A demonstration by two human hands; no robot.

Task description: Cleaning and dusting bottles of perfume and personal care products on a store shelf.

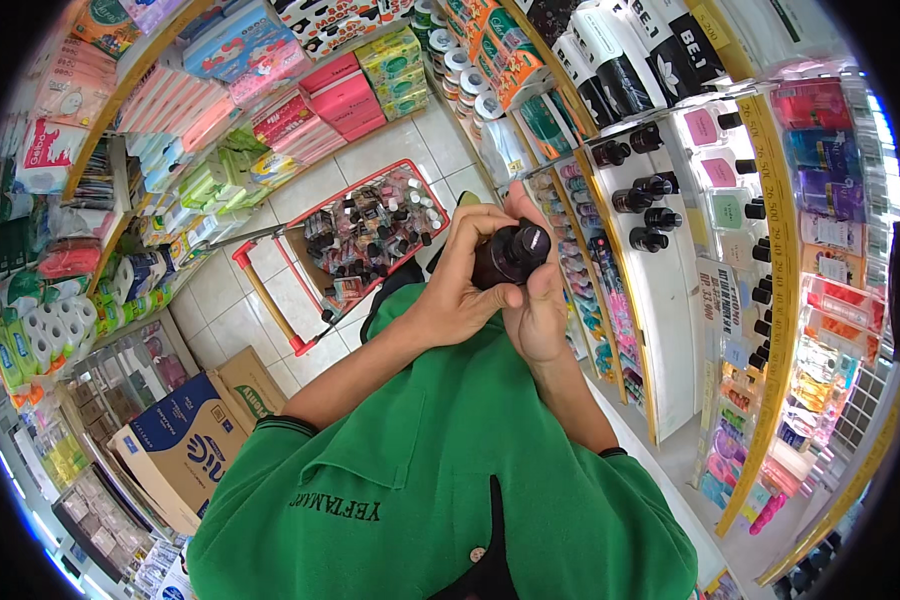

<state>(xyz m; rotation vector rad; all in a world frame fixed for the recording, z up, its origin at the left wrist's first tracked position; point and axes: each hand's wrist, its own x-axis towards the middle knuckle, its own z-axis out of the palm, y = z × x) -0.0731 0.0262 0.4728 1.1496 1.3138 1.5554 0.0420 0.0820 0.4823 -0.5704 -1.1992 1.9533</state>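
A dark bottle with a black cap (531,241) is held in front of my chest, its capped end towards the camera. My left hand (457,281) wraps it from the left, thumb across the near side. My right hand (544,311) grips it from the right, with fingers reaching up behind it. To the right, several dark bottles with black tops (649,199) stand in loose rows on a white shelf (671,322). Beyond my left hand is a red-framed shopping cart (298,343) loaded with many small bottles and packs (367,232).
Tissue packs (337,97) fill the shelving at the left and back. Perfume bottles (727,206) line the right shelf behind a yellow price strip (776,247). Black-and-white packs (607,67) sit above the dark bottles. Cardboard boxes (184,435) stand at lower left on the tiled floor (229,319).
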